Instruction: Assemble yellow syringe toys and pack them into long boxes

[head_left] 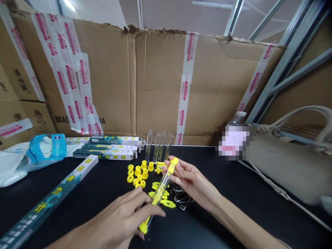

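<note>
A clear tubular spring scale [163, 185] with yellow end caps and a yellow insert slants between my hands above the black table. My left hand [128, 209] is closed around its lower part, near the bottom cap. At the upper end, the fingers of my right hand [190, 178] grip it by the yellow cap. Just beyond lie loose yellow ring caps [137, 171] and flat yellow pieces [169, 204], partly hidden behind the tube. Bent metal hooks [181, 197] rest below my right hand. Several empty clear tubes [158, 147] stand upright farther back.
Printed long boxes [109, 152] lie stacked at the back left, and another long box [52, 202] runs toward the front. Left of them is a blue tissue pack [46, 147]. A bottle [240, 117] and a beige handbag [277, 166] stand right. Cardboard [158, 90] walls the back.
</note>
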The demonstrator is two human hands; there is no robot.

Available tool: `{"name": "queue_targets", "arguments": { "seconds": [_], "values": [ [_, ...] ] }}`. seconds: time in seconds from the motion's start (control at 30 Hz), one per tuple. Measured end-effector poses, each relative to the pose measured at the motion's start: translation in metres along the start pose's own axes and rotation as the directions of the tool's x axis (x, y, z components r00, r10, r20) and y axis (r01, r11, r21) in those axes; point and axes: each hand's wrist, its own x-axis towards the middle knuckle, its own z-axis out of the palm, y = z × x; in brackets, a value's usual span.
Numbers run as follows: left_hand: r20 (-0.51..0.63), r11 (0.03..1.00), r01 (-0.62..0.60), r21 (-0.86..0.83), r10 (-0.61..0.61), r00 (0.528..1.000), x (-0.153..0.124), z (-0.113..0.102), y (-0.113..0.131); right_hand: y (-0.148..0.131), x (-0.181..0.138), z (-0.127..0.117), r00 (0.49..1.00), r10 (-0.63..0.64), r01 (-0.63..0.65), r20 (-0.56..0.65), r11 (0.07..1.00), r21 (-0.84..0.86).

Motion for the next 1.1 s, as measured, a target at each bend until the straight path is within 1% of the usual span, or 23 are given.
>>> {"name": "queue_targets", "arguments": {
  "seconds": [0.13, 0.3, 0.53, 0.63, 0.93, 1.1],
  "values": [
    [0.014, 1.000, 0.006, -0.013, -0.006, 1.000, -0.0006, -0.0003, 0.0005, 0.0008, 0.0018, -0.0019, 1.000, -0.015, 0.015, -0.003, 1.000, -0.023],
    [-0.003, 1.000, 0.007, -0.011, -0.007, 1.000, 0.0000, 0.0000, 0.0003, 0.0019, 0.0031, -0.0045, 1.000, -0.021, 0.021, 0.005, 0.999, -0.045],
    [0.000, 1.000, -0.003, 0.003, 0.003, 1.000, 0.0009, -0.0008, -0.0002, -0.0002, 0.0001, -0.0007, 1.000, 0.002, -0.003, 0.028, 1.000, 0.021],
    [-0.003, 1.000, -0.007, 0.009, 0.007, 1.000, -0.0001, -0.0009, 0.0002, -0.0020, -0.0007, -0.0003, 0.999, 0.003, -0.003, 0.032, 1.000, 0.004],
    [0.004, 1.000, 0.002, -0.017, -0.002, 1.000, 0.0003, -0.0015, 0.0015, 0.0003, 0.0004, -0.0014, 0.999, -0.025, 0.023, -0.043, 0.998, -0.054],
    [-0.003, 1.000, 0.007, -0.025, -0.007, 1.000, -0.0002, -0.0015, 0.0005, 0.0014, -0.0007, -0.0004, 0.999, -0.032, 0.029, -0.041, 0.997, -0.072]
  ]
}}
